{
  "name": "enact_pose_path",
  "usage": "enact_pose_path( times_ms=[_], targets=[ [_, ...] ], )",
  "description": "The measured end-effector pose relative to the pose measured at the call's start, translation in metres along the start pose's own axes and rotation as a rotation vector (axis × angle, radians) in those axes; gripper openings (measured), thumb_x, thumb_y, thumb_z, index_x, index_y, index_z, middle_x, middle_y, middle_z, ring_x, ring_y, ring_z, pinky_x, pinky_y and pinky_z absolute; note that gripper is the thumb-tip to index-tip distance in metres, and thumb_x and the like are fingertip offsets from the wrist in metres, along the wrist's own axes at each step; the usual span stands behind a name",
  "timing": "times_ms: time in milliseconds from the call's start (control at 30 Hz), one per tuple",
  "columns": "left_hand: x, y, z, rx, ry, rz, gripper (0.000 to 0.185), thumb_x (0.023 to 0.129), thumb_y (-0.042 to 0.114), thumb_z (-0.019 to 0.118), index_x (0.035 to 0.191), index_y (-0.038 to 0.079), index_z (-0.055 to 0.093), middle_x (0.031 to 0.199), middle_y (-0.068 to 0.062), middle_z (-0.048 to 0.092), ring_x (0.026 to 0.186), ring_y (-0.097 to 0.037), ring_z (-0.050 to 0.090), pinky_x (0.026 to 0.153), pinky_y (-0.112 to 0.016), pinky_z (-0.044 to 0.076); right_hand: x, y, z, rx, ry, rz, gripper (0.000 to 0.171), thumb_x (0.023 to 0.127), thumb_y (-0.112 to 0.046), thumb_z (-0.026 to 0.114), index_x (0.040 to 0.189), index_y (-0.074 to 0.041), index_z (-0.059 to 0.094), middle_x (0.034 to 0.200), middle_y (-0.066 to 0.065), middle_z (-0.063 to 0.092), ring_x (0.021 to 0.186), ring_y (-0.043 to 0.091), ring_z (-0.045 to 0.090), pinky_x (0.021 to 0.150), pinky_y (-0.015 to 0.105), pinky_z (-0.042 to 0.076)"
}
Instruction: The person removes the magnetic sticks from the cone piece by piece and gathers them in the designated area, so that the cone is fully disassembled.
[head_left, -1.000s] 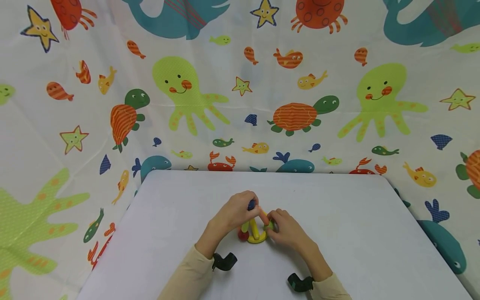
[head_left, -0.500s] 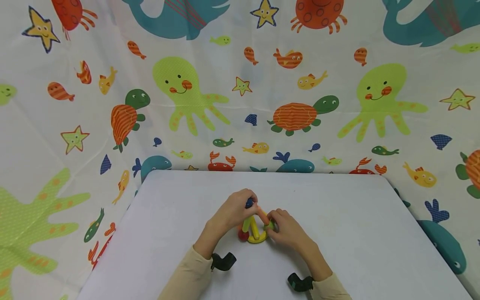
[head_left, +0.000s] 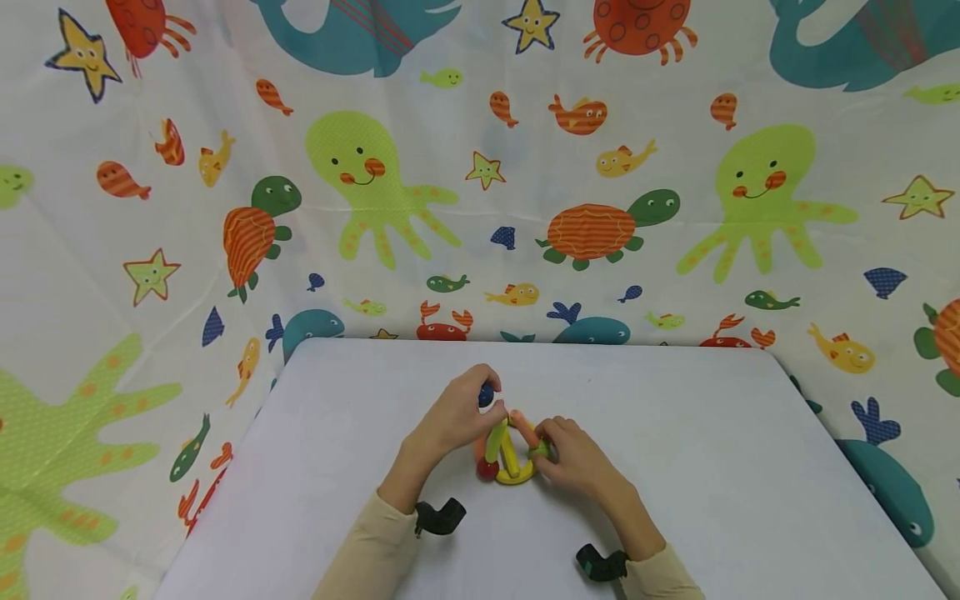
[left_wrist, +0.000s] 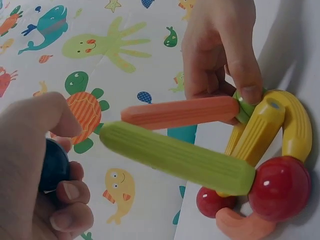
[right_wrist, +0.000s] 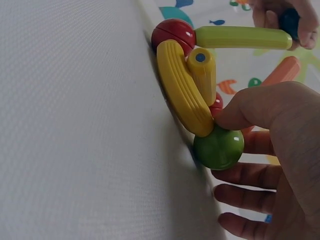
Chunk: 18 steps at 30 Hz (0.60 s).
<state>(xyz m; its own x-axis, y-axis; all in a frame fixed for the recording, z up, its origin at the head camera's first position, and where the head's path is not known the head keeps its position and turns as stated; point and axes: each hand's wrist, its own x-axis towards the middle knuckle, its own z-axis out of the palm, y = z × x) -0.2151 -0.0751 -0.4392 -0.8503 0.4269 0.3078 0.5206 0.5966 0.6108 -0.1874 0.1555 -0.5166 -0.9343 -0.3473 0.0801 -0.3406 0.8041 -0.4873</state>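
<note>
My left hand (head_left: 453, 417) grips a blue ball (left_wrist: 54, 167) in curled fingers, just beyond the raised ends of the sticks and apart from them. With thumb and fingers my right hand (head_left: 579, 458) holds a green ball (right_wrist: 219, 149), one corner of a small assembly of magnetic-looking balls and sticks. From that corner rises an orange stick (left_wrist: 180, 112). A light green stick (left_wrist: 177, 157) slants up from a red ball (left_wrist: 279, 189). A curved yellow piece (right_wrist: 182, 87) lies low between the red and green balls. A straight yellow stick (left_wrist: 259, 134) also tilts upward.
A second red ball (left_wrist: 215, 201) and a curved orange piece (left_wrist: 245, 226) belong to the assembly's far side. It all stands on a white table (head_left: 337, 467). Behind hangs a cloth (head_left: 465, 250) printed with sea animals.
My left hand has shifted up and to the left with the blue ball, away from the stick tops. More of the light green stick shows. The right hand has stayed put.
</note>
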Motion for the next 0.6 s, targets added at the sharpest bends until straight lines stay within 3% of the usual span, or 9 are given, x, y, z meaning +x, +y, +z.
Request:
enact_pose_path(
  times_ms=[167,367,500,600],
  targets=[
    [-0.002,-0.006,-0.005,-0.08,-0.065,-0.117,0.036,0.086,0.015,0.063,0.119,0.012,0.049,0.115,-0.01,0.061,0.099,-0.02,0.058,0.09,-0.037,0.057,0.0,0.001,0.001,-0.002,-0.003,0.011,0.029,0.085,-0.028,0.07,0.111,-0.018,0.065,0.091,-0.009,0.054,0.088,0.01,0.046,0.078,0.032,0.046],
    [-0.006,-0.018,-0.006,-0.093,-0.152,-0.227,0.045,0.092,0.016,0.057,0.133,0.011,0.038,0.134,-0.017,0.054,0.11,-0.025,0.057,0.1,-0.045,0.053,-0.001,0.001,0.001,-0.004,-0.001,0.016,0.029,0.084,-0.028,0.07,0.111,-0.018,0.065,0.091,-0.009,0.054,0.088,0.009,0.046,0.078,0.032,0.046],
    [-0.011,-0.031,-0.005,-0.11,-0.153,-0.251,0.046,0.096,0.013,0.053,0.137,0.008,0.033,0.14,-0.022,0.047,0.119,-0.028,0.055,0.106,-0.048,0.048,-0.001,0.0,0.0,0.001,-0.005,0.013,0.03,0.084,-0.029,0.071,0.111,-0.017,0.064,0.092,-0.009,0.054,0.088,0.01,0.046,0.078,0.032,0.047],
    [-0.013,-0.04,-0.004,-0.143,-0.114,-0.258,0.044,0.097,0.009,0.052,0.137,0.005,0.035,0.143,-0.024,0.045,0.127,-0.03,0.053,0.109,-0.051,0.044,0.0,0.0,0.0,-0.002,-0.01,0.015,0.031,0.084,-0.029,0.07,0.112,-0.017,0.064,0.092,-0.009,0.054,0.088,0.009,0.046,0.079,0.032,0.047]
  ],
)
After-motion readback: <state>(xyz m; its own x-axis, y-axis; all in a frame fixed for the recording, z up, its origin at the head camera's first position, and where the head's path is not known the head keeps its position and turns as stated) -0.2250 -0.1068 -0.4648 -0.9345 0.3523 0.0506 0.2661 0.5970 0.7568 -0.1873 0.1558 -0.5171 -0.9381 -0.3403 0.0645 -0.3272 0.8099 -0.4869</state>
